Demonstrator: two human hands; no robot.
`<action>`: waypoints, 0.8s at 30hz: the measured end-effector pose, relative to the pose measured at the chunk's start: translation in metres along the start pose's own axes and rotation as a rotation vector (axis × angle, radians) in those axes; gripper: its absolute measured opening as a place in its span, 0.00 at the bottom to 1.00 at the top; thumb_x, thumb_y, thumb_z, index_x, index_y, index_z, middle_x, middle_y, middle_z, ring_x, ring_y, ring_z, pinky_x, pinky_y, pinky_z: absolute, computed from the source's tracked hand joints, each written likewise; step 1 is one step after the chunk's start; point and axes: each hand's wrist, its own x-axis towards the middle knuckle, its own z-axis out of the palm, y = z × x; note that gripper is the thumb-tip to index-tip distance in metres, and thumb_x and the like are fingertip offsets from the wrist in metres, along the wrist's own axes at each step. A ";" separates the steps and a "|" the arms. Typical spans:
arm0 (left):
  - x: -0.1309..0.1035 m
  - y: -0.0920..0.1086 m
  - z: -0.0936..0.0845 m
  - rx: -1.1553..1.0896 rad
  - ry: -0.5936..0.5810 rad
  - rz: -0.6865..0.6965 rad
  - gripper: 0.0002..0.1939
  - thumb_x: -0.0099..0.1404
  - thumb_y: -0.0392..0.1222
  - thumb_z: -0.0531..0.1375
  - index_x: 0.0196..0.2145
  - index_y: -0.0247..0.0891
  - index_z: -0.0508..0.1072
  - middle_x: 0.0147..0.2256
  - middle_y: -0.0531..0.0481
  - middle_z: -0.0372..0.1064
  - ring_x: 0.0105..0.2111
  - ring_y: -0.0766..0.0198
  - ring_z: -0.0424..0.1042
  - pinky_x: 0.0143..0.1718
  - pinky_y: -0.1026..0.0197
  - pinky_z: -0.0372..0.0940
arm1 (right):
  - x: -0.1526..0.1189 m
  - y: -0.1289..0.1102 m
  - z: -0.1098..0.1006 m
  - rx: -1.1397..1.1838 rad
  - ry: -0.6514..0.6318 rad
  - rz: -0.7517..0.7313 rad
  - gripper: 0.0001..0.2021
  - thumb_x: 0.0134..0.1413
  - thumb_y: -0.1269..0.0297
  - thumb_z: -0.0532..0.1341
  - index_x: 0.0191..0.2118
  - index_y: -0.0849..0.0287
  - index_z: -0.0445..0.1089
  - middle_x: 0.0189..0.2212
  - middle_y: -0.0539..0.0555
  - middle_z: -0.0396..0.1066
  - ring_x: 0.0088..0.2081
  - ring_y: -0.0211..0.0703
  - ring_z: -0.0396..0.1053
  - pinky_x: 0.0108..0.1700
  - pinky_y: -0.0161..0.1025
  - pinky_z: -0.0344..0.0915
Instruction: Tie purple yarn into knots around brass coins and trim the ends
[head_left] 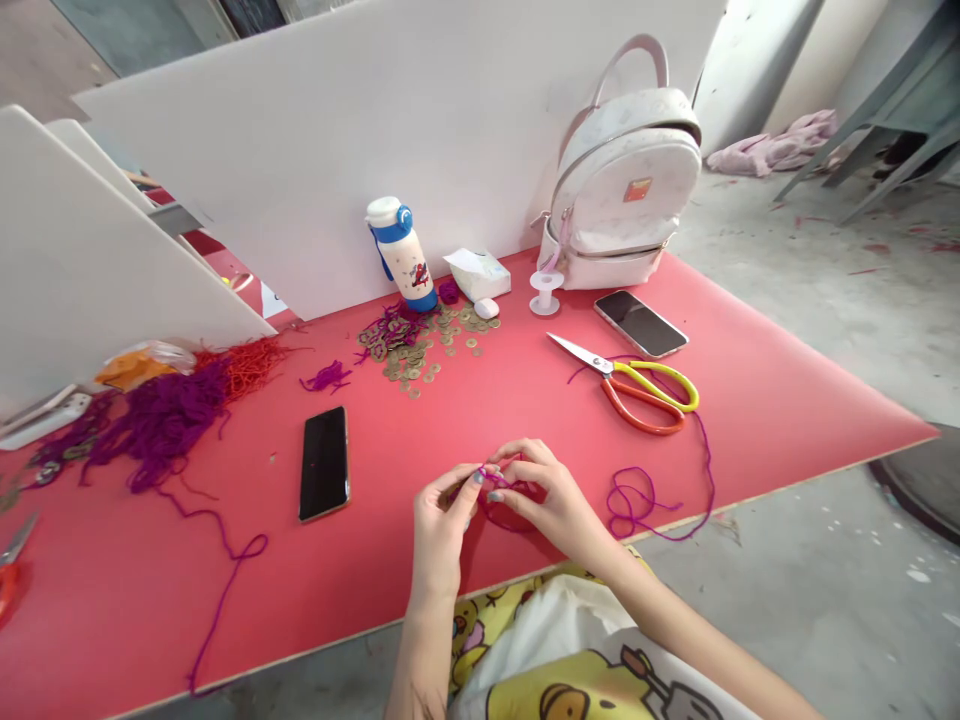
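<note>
My left hand and right hand pinch yarn near the tabletop's front edge, seemingly unfinished; toward the back edge, many coins lie loose, perhaps not yet worked.

Red-handled scissors are cropped at left; the left hand partly hides purple yarn.

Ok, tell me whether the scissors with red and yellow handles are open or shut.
Shut: the scissors lie on the red tabletop with their blades together, tapering to a single point.
</note>
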 end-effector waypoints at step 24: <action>-0.005 0.000 0.001 0.040 -0.066 0.084 0.02 0.54 0.38 0.69 0.27 0.37 0.82 0.28 0.49 0.80 0.32 0.62 0.78 0.35 0.65 0.72 | -0.022 -0.011 -0.008 -0.122 -0.207 -0.006 0.07 0.58 0.67 0.68 0.28 0.57 0.73 0.33 0.53 0.72 0.38 0.45 0.67 0.43 0.42 0.66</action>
